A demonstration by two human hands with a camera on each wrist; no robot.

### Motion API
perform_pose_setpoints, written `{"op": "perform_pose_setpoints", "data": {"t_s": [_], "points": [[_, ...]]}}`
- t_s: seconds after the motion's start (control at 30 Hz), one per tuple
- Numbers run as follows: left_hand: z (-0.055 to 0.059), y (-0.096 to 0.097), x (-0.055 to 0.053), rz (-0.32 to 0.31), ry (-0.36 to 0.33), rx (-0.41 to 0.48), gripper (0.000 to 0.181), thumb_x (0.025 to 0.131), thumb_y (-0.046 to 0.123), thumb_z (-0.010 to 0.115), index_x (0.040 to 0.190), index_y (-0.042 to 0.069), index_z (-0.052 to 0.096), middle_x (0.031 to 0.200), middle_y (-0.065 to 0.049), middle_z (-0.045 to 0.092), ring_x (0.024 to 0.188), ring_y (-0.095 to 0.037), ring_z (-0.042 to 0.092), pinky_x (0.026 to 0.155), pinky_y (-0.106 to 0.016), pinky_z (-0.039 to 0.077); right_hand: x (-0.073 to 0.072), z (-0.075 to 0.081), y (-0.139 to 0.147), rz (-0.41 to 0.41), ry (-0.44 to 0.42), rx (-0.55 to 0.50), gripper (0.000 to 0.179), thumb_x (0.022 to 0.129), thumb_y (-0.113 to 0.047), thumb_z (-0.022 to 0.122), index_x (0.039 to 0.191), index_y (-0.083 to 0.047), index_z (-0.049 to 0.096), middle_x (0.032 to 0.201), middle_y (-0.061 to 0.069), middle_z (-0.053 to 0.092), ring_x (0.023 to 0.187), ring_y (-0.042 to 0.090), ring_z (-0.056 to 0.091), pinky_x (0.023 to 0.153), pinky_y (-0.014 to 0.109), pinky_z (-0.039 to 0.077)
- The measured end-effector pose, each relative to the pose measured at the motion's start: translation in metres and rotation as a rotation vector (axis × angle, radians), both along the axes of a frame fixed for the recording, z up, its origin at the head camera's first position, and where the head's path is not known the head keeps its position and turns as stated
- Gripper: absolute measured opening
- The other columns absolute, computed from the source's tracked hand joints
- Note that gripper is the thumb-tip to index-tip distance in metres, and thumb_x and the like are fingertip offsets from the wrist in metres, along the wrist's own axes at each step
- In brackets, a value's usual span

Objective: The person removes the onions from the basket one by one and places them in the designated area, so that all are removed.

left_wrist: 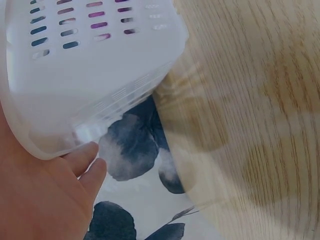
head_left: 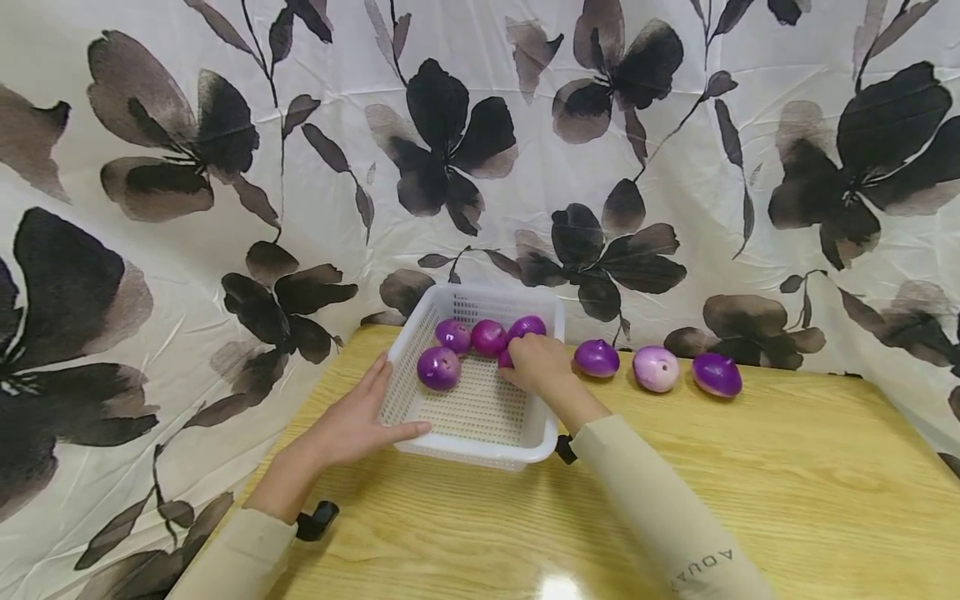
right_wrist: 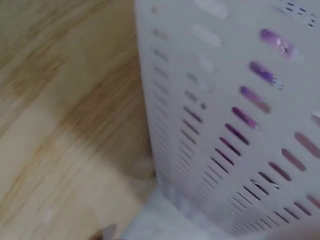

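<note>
A white perforated plastic basket [head_left: 517, 450] stands on the wooden table, with several red onions inside. My left hand [head_left: 352, 425] lies against its left side, fingers straight along the outer wall and thumb across the front left corner. In the left wrist view, fingertips of the left hand [left_wrist: 55, 195] show right at the basket rim. My right hand [head_left: 542, 364] reaches over the right rim, its fingers curled round a red onion [head_left: 505, 360] that it mostly hides. Close to that hand lies another onion [head_left: 527, 326]. Through slots in the basket wall [right_wrist: 170, 100], purple shows in the right wrist view.
To the right of the basket, three more onions stand in a row: a dark purple one [head_left: 597, 358], a paler one [head_left: 656, 369] and another purple one [head_left: 717, 375]. A floral cloth [head_left: 465, 50] hangs behind the table [head_left: 450, 533] and along its left edge.
</note>
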State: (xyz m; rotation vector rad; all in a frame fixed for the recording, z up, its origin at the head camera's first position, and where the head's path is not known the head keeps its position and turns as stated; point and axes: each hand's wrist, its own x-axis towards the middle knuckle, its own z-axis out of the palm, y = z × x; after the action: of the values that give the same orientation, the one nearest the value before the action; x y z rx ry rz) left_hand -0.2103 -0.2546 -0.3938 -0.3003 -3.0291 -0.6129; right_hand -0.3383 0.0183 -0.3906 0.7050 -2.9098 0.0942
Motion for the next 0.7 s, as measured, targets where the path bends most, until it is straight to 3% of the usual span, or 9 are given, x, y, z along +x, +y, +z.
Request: {"op": "perform_pose_setpoints", "data": {"t_s": [0.23,0.47,0.53,0.7], "points": [[-0.0007,0.0033,-0.0015,0.006,-0.001,-0.015,0.127,0.065,0.086,0.049,0.151,0.004,0.004,0.157,-0.007,-0.007,0.140,-0.038,0.017,0.107,-0.057,0.025,0.0047,0.0026,0.0046,0.078,-0.087,0.004,0.033,0.082,-0.049,0.068,0.095,-0.019,0.063,0.086,-0.005,0.059,0.078,0.015,0.054,0.069,0.036,0.046],[0.0003,0.0026,-0.0007,0.000,-0.009,-0.026,0.126,0.065,0.085,0.049,0.150,0.003,0.004,0.157,-0.007,-0.008,0.140,-0.037,0.015,0.108,-0.056,0.024,0.0069,0.0054,0.0047,0.133,-0.139,-0.013,0.049,0.079,-0.048,0.071,0.117,-0.018,0.062,0.104,-0.001,0.064,0.091,0.018,0.058,0.080,0.041,0.049],[0.0006,0.0029,-0.0005,0.002,-0.009,-0.025,0.126,0.065,0.085,0.049,0.150,0.003,0.004,0.157,-0.007,-0.008,0.140,-0.037,0.014,0.108,-0.056,0.024,0.0065,0.0064,0.0049,0.131,-0.145,-0.032,0.049,0.077,-0.048,0.073,0.114,-0.017,0.063,0.099,-0.002,0.064,0.087,0.017,0.057,0.079,0.039,0.049],[0.0015,0.0041,0.0005,0.003,-0.004,-0.014,0.125,0.066,0.085,0.050,0.151,0.004,0.004,0.157,-0.006,-0.008,0.140,-0.037,0.015,0.108,-0.056,0.024,0.0048,0.0077,0.0054,0.101,-0.162,-0.062,0.040,0.072,-0.052,0.076,0.087,-0.018,0.062,0.078,-0.005,0.060,0.073,0.017,0.055,0.069,0.036,0.047]]}}
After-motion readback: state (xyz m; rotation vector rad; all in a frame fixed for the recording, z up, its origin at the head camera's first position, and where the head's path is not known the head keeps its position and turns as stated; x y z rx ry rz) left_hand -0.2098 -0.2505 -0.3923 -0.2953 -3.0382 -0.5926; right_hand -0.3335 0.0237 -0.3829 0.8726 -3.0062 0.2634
